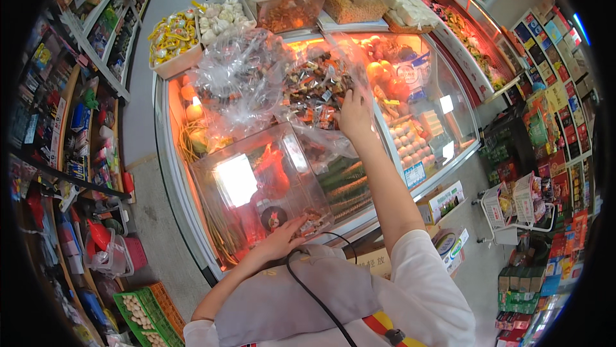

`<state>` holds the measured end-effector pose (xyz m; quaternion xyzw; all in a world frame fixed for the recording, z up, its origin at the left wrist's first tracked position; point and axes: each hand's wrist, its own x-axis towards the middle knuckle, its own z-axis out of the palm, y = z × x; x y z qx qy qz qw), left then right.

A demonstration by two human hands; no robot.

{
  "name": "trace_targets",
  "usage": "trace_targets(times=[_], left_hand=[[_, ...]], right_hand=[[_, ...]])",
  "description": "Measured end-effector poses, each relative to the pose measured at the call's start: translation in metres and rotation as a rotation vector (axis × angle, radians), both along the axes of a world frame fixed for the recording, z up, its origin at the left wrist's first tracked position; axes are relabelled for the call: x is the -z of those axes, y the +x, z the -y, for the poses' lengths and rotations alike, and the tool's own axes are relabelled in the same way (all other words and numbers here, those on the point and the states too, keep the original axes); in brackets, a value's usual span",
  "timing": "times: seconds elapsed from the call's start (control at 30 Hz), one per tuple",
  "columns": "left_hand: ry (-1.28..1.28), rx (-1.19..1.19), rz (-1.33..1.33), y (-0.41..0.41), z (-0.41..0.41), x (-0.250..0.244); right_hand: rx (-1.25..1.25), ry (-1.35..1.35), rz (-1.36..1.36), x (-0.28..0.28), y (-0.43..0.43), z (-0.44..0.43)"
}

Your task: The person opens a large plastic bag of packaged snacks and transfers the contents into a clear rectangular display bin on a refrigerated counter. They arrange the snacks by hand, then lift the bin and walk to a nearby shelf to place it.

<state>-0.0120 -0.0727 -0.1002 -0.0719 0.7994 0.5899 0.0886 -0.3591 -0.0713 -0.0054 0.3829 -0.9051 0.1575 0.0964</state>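
Observation:
My right hand reaches into the near right side of a clear plastic bag full of small wrapped snacks, its fingertips among the pieces. Whether it pinches one is hard to see. Another bulky clear plastic bag with similar pieces lies to its left. Nearer me, a clear plastic bin rests on the glass-topped display case. My left hand is at the bin's near edge, beside a few wrapped pieces; its grip cannot be made out. A red plastic bag shows in or through the bin.
Along the case's far edge stand a tub of yellow-netted items, garlic and lidded clear bins. Under the glass are eggs and produce. Shelves line the left; a white cart stands right, a green crate lower left.

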Motion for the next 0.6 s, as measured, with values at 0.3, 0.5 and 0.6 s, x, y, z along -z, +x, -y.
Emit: trace_targets(times=[0.3, 0.5, 0.6], left_hand=[[-0.154, -0.012, -0.029, 0.004, -0.006, 0.019], [-0.076, -0.051, 0.028, 0.008, -0.004, 0.016], [-0.112, -0.047, -0.014, 0.009, -0.003, 0.018]], right_hand=[[0.012, -0.206, -0.199, 0.031, -0.056, -0.019], [-0.12, -0.88, 0.768, -0.035, 0.005, -0.044], [-0.162, -0.984, 1.135, -0.064, 0.055, -0.049]])
